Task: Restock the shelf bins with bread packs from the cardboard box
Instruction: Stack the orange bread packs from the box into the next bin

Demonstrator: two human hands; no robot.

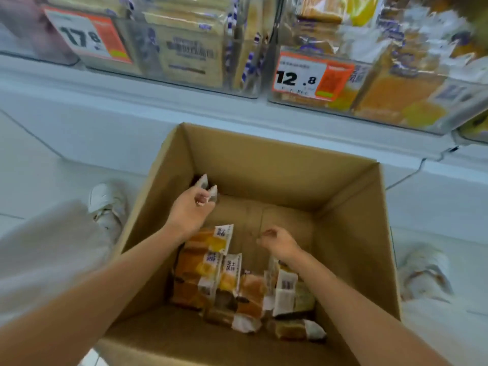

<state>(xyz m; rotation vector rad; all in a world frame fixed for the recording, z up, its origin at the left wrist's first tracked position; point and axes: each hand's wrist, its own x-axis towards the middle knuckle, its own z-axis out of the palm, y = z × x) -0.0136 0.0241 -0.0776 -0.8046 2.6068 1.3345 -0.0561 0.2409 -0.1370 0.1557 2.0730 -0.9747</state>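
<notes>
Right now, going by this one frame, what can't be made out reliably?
Head view, all items.
The left hand partly covers the bread pack in the far corner of the cardboard box, so its grip is unclear.
The right hand is seen from behind, and its curled fingers hide whether it holds anything.
The shelf bins are cut off by the top edge, so their fill level is unknown.
The small print on the price tags is blurred.

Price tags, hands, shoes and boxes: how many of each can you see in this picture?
Price tags: 2
Hands, left hand and right hand: 2
Shoes: 2
Cardboard box: 1
Total: 7
</notes>
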